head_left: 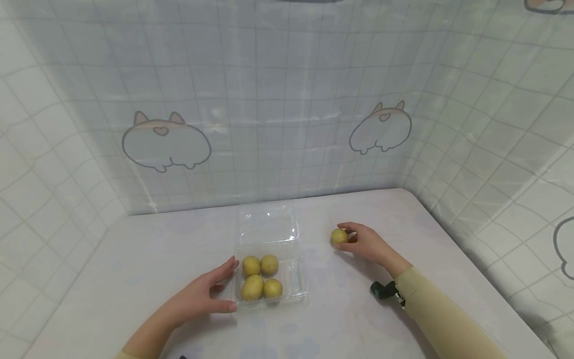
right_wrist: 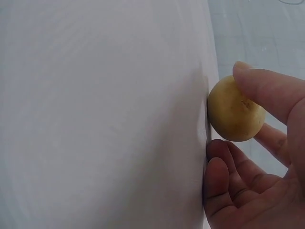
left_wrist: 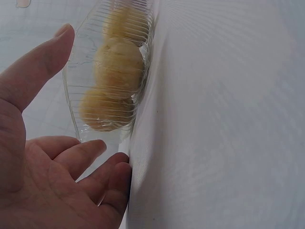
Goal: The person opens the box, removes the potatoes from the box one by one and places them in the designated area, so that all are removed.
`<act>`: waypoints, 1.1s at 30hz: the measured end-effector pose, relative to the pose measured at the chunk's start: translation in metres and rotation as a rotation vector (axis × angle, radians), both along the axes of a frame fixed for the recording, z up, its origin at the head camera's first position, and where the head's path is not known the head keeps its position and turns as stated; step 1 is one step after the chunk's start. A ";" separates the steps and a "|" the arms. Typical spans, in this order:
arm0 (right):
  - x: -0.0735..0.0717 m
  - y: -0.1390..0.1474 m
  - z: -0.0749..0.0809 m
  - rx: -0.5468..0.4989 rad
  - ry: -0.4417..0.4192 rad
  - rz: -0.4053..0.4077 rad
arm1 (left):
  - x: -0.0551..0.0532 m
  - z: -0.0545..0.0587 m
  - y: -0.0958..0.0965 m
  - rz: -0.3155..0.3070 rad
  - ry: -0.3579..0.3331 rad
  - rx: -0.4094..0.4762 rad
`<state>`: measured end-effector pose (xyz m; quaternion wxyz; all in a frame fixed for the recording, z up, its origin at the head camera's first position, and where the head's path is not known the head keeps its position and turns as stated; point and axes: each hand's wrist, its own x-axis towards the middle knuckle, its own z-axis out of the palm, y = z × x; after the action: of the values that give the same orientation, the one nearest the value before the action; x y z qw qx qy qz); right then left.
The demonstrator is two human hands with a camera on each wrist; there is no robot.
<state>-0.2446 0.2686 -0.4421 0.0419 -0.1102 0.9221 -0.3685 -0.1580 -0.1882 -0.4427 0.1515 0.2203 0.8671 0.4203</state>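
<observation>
Pinches a round yellow potato (head_left: 338, 238) on the white counter (head_left: 336, 314) with the right hand (head_left: 365, 243); spreads the left hand (head_left: 204, 295) beside a clear plastic box (head_left: 292, 280) holding four more potatoes (head_left: 253, 286), likely to steady it.

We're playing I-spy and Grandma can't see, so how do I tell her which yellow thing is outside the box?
Start at the pale table and find the clear, open plastic box on it. Right of the box, the person's right grip holds a round yellow potato. It is the only potato outside the box; the four others sit inside.
</observation>
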 end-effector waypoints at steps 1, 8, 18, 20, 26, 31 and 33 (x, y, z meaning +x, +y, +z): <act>0.000 0.000 0.000 -0.002 -0.001 0.001 | 0.000 0.000 0.000 0.000 -0.002 0.001; 0.002 0.000 -0.001 -0.020 -0.009 -0.004 | 0.001 0.001 0.001 0.005 -0.003 0.000; 0.002 0.001 -0.002 -0.031 -0.013 0.001 | 0.001 0.000 0.000 -0.007 0.002 0.026; 0.002 0.002 -0.001 -0.023 0.000 0.006 | 0.002 0.000 0.001 -0.011 0.002 0.036; 0.004 0.003 0.005 0.032 0.054 0.012 | 0.001 0.000 0.000 -0.005 -0.005 0.047; 0.004 0.002 0.011 0.025 0.073 0.021 | 0.002 0.001 0.000 -0.005 -0.008 0.046; 0.005 0.001 0.014 0.017 0.074 0.020 | 0.002 0.001 0.000 -0.014 -0.001 0.047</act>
<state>-0.2398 0.2693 -0.4283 0.0123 -0.1329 0.9249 -0.3559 -0.1561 -0.1877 -0.4417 0.1499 0.2296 0.8554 0.4394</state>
